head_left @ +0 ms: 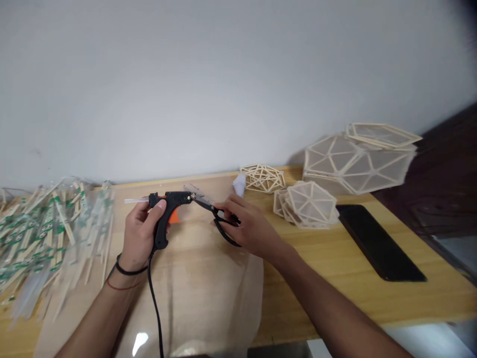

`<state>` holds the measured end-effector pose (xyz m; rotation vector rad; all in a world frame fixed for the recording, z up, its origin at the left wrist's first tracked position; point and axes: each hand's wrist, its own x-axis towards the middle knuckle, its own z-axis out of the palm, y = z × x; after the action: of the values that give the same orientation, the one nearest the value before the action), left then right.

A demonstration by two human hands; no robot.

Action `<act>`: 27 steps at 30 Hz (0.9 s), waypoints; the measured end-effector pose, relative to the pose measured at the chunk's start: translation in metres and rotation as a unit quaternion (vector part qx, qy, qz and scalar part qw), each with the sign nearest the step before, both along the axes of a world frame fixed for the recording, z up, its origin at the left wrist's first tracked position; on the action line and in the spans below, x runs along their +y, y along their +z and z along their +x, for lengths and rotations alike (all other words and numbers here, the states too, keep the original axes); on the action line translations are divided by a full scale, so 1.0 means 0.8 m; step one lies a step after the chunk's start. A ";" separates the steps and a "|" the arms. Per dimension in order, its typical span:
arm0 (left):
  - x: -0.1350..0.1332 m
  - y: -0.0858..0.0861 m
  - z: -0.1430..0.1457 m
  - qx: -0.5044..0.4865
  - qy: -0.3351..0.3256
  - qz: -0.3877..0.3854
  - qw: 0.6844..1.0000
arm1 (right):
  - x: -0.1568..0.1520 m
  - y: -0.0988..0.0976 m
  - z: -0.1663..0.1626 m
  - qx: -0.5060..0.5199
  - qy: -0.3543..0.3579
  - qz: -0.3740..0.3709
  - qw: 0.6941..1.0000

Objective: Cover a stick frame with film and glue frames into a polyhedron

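Observation:
A black hot glue gun [161,226] with an orange trigger is gripped in my left hand [139,231], its nozzle pointing right. From its back end sticks a clear glue stick [134,201], and a black cord hangs down from the handle. My right hand [248,226] has its fingers through the handles of black-handled scissors [219,223]. The scissor blades reach left to the nozzle of the glue gun and appear to touch it; small pale bits show at that spot. Whether the blades are parted is hard to make out.
Several wrapped chopsticks [48,233] are heaped at the left on the wooden table [298,283]. A clear plastic sheet [208,298] lies under my hands. At the right stand stick frames [263,178], small covered panels [311,201], a larger covered structure [357,166] and a black phone [380,241].

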<state>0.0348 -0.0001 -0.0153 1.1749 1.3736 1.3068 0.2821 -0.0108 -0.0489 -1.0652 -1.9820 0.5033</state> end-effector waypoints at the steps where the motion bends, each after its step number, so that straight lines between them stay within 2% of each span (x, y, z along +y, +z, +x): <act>1: 0.000 0.000 0.000 -0.003 0.000 0.000 1.000 | 0.000 0.001 0.000 0.004 0.000 -0.010 1.000; 4: 0.000 -0.001 0.000 -0.006 -0.006 -0.002 1.000 | 0.001 0.006 0.000 0.047 0.006 -0.063 0.997; 7: -0.001 -0.001 0.002 -0.001 -0.008 0.000 1.000 | 0.002 0.012 0.000 0.145 0.040 -0.182 0.972; 8: -0.001 -0.002 0.002 0.003 -0.005 0.002 1.000 | 0.001 0.014 0.001 0.191 0.064 -0.241 0.949; 10: -0.001 -0.004 0.001 0.013 0.011 0.011 1.000 | 0.000 0.017 0.003 0.290 0.123 -0.349 0.883; 12: 0.001 -0.006 0.000 0.018 0.029 0.019 0.999 | -0.002 0.019 0.005 0.372 0.169 -0.406 0.818; 14: 0.003 -0.007 0.000 0.017 0.039 0.020 0.999 | -0.003 0.021 0.009 0.424 0.187 -0.408 0.787; 16: 0.005 -0.007 -0.001 0.014 0.041 0.014 0.999 | -0.002 0.021 0.011 0.448 0.185 -0.401 0.777; 23: 0.000 -0.003 0.002 0.026 0.050 0.008 0.998 | 0.008 0.013 0.010 0.455 0.090 -0.379 0.801; 27: -0.001 -0.004 0.002 0.028 0.043 0.010 0.999 | 0.015 0.011 0.006 0.525 0.044 -0.350 0.774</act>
<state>0.0368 -0.0010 -0.0181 1.1850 1.4697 1.3587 0.2866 0.0010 -0.0399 -0.7743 -0.8076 1.5706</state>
